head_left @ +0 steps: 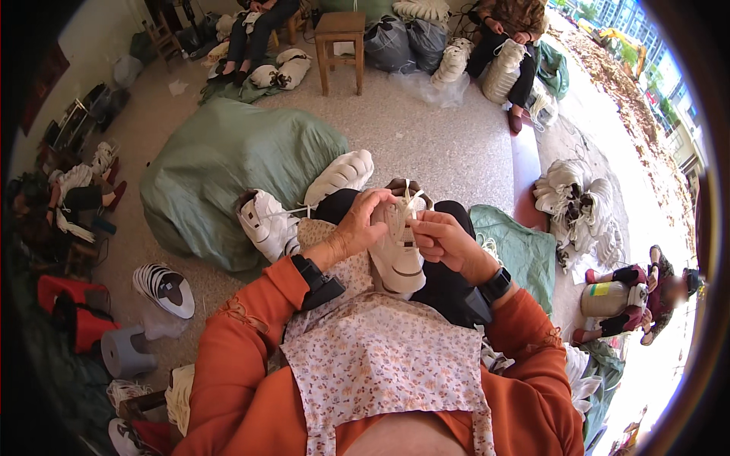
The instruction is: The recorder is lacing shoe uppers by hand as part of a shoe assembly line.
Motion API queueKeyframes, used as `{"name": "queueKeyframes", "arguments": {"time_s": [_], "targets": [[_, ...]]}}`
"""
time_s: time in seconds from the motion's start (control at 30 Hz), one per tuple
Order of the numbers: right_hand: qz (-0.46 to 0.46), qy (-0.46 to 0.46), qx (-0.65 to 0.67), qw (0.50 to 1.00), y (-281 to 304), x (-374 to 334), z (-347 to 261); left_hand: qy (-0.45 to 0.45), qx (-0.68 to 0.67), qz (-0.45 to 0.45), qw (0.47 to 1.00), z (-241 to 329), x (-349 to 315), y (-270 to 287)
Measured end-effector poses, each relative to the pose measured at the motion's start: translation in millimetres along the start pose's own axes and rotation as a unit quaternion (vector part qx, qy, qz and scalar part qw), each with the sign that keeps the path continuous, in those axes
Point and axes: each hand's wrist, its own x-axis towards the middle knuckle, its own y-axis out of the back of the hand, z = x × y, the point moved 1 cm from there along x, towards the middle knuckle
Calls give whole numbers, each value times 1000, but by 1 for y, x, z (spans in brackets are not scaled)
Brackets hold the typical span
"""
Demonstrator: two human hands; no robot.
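A white sneaker (pixel 401 272) rests on my lap, toe toward me, its brown-lined opening on the far side. My left hand (pixel 360 225) is closed at the left of the sneaker's upper, thumb and forefinger by the eyelets. In a pinch, my right hand (pixel 447 237) holds the white shoelace (pixel 411 199), which stands up in loops above the tongue. Just left of my knees lies another white sneaker (pixel 268 222) with its lace stretched out. Beyond it is a white stack of nested shoe parts (pixel 342 176). My fingers partly cover the lacing.
A large green cloth bundle (pixel 228 171) bulges on the floor ahead. A wooden stool (pixel 340 44) stands farther back. Grey stool (pixel 128 351) and red chair (pixel 72 308) are at left. White shoe pieces (pixel 582 205) are piled at right. Several people sit around the room's edges.
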Motion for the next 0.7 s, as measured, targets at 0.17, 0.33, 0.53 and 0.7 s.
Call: {"name": "queueKeyframes", "arguments": {"time_s": [0.17,0.33,0.53,0.7], "targets": [[-13,47,17,999,7,-8,-17,-16,87,-13,996,8,8,-3],[-18,72,-44,996,11,-7,-26,-23,109,-23,994,16,22,-14],[17,88,-90,992,11,-11,-25,73,30,-51,996,20,28,-24],[16,126,-175,976,11,-21,-32,94,-56,-94,990,28,29,-1]]}}
